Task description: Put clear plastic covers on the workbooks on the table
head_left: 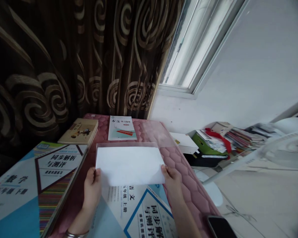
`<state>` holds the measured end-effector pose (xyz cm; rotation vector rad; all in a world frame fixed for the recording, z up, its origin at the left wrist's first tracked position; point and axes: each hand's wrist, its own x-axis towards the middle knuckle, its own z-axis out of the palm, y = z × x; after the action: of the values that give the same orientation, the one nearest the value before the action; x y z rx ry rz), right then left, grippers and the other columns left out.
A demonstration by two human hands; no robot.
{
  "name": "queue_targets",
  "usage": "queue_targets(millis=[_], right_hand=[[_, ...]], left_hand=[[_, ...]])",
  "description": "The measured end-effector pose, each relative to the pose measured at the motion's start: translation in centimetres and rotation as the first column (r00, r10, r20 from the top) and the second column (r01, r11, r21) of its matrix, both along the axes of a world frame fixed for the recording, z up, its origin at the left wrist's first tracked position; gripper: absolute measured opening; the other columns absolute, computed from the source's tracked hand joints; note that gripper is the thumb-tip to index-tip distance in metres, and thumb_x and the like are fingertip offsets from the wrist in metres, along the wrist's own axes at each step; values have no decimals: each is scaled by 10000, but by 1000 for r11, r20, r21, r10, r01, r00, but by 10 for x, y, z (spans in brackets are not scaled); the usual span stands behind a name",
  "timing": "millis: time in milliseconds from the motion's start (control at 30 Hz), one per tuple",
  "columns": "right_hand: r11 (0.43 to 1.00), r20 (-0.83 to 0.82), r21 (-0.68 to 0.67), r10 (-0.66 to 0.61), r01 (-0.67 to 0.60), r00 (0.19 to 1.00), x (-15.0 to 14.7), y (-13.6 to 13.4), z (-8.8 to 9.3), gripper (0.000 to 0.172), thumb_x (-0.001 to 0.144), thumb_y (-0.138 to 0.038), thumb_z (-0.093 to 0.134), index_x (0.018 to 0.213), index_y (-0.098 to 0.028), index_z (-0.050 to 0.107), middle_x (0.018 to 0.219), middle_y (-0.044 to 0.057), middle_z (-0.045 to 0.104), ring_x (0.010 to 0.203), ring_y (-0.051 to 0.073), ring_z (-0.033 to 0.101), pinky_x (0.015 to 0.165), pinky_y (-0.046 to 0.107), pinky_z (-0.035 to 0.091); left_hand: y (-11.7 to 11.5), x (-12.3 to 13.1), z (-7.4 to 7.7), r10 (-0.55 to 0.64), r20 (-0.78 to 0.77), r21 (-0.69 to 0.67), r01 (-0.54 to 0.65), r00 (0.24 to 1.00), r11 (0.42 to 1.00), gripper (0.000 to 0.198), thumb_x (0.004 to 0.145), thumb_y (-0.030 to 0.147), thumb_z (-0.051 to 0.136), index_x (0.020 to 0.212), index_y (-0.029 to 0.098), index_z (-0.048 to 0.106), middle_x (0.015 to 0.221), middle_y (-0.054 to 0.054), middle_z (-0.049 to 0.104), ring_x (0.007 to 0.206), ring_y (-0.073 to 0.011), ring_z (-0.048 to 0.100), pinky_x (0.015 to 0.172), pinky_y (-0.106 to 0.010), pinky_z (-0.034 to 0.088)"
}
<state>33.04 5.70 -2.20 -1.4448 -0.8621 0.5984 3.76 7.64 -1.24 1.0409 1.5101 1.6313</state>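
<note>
A white sheet of paper (130, 166) is held level between both hands, with a see-through plastic-like margin along its top edge. My left hand (93, 186) grips the sheet's left side, thumb on top. On the right side, my right hand (172, 181) pinches its edge the same way. Below the sheet lies a blue and white workbook (136, 215), whose upper part the sheet and the hands partly hide. A bracelet circles my left wrist.
Workbooks (17, 195) and a tan book (79, 131) lie left on the pink padded cover (175, 162). A calligraphy booklet (122, 128) lies at the back, a phone (221, 227) at front right. Beyond stand a white box (185, 142), piled papers and a white fan (285, 148).
</note>
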Motion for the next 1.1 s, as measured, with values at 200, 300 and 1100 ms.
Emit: queue_targets(millis=[200,300,1100], right_hand=[[996,162,-62,-51,62,985,-8,0,8,541,707,-730,572,552,-225,456,508,-28,465,519,142,408,481,275,320],[998,132,-46,-41,47,990,-9,0,7,527,714,-717,575,584,-212,505,530,-24,491,522,140,420,480,267,330],[995,-70,89,-35,41,997,-6,-3,10,350,691,-481,738,667,-192,542,631,-39,534,586,123,463,534,249,403]], left_hand=[[-1,-1,1,5,-33,4,-5,999,1000,363,708,556,626,693,203,540,602,45,499,579,-115,427,525,-219,358],[-1,0,2,1,-17,-1,-1,1000,1000,360,701,550,635,680,205,536,587,48,490,566,-114,422,517,-216,359],[-1,1,4,16,60,-38,-13,998,999,344,661,533,666,684,211,546,566,57,500,563,-115,420,495,-226,335]])
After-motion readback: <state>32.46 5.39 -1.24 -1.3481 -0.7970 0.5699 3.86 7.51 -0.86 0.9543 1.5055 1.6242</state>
